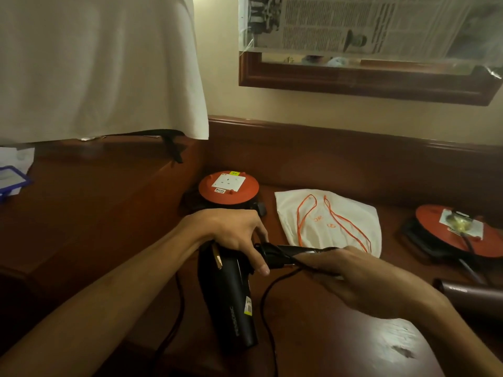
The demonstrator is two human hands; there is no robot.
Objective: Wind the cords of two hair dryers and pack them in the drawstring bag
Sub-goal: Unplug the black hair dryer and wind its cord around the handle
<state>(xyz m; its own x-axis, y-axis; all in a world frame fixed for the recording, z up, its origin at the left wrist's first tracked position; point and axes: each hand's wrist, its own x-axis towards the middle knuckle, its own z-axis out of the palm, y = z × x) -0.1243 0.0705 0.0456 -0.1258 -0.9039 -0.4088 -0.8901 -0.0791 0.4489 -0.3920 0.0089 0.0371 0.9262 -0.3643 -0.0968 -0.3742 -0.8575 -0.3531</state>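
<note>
A black hair dryer (231, 295) hangs over the wooden desk, barrel pointing down toward me, handle pointing right. My left hand (234, 235) grips the dryer where barrel and handle meet. My right hand (351, 276) holds the black cord (269, 292) against the handle, where a few turns are wound. The rest of the cord loops down to the desk. A white drawstring bag (334, 221) with orange strings lies flat behind my hands. A second, dark brown hair dryer (468, 292) shows partly at the right edge.
Two orange cable reels sit on the desk, one (228, 190) behind my left hand, the other (451, 229) at the right. A raised wooden ledge (95, 186) runs along the left under a white cloth (95, 66). A framed mirror (367, 77) hangs on the wall.
</note>
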